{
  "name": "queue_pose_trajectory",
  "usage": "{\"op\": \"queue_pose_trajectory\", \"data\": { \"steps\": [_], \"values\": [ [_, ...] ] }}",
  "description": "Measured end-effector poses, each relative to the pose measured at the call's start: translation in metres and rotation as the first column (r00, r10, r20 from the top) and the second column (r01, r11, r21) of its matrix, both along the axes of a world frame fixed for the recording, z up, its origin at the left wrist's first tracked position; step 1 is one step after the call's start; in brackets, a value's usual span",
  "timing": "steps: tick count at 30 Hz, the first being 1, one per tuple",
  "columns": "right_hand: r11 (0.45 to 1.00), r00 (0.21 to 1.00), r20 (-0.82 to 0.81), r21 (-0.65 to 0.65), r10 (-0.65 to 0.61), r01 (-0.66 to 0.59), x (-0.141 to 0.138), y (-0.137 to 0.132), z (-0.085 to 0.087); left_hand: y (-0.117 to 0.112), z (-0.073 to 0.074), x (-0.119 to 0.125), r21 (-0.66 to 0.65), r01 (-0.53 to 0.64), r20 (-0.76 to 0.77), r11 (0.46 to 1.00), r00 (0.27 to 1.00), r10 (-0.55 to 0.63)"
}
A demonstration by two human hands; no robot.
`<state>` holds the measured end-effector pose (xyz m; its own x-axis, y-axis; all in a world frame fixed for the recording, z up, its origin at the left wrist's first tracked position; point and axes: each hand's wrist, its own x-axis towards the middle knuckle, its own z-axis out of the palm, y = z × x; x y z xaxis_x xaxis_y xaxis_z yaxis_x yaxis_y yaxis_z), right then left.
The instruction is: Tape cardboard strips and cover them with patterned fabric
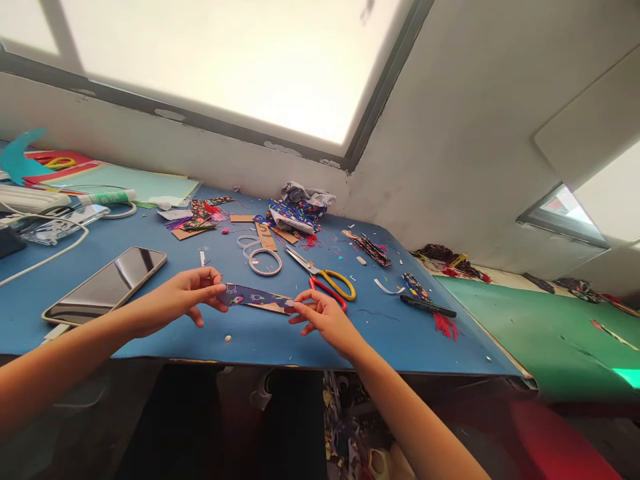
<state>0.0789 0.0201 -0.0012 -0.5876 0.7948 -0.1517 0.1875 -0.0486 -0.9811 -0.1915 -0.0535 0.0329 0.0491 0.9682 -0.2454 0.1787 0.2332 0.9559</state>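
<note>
Between my two hands stretches a narrow strip of dark blue patterned fabric (257, 297), with brown cardboard showing along its lower edge. My left hand (197, 293) pinches the strip's left end between thumb and fingers. At the right end, my right hand (320, 315) grips it the same way. Just beyond the strip lie scissors (314, 269) with one yellow and one red handle, blades partly apart. Rolls of white tape (265, 262) rest to the left of the scissors. Left of my left hand is a phone (105, 283), screen up.
Crumpled blue patterned fabric (300, 212) and cardboard pieces (265, 237) lie near the wall. Finished-looking bookmarks with red tassels (445, 325) and a black pen-like item (427, 305) are at the right. A white cable (55, 258) crosses the left side. A green-topped table (540, 327) adjoins at right.
</note>
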Motion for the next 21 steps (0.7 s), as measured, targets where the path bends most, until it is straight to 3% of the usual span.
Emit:
{"op": "queue_pose_trajectory", "data": {
  "steps": [8, 16, 21],
  "values": [
    [0.964, 0.932, -0.247, -0.067, -0.266, 0.257, -0.015, 0.012, -0.006, 0.02, -0.009, 0.0, 0.098, -0.175, 0.083, 0.98, 0.982, 0.167],
    [0.972, 0.948, -0.217, -0.088, -0.231, 0.217, -0.021, 0.015, -0.012, 0.034, -0.02, -0.006, 0.138, -0.215, 0.008, 0.967, 0.976, 0.216],
    [0.979, 0.968, -0.143, -0.032, -0.205, 0.203, -0.02, 0.019, -0.016, 0.039, -0.029, -0.01, 0.141, -0.255, -0.004, 0.957, 0.966, 0.258]
  ]
}}
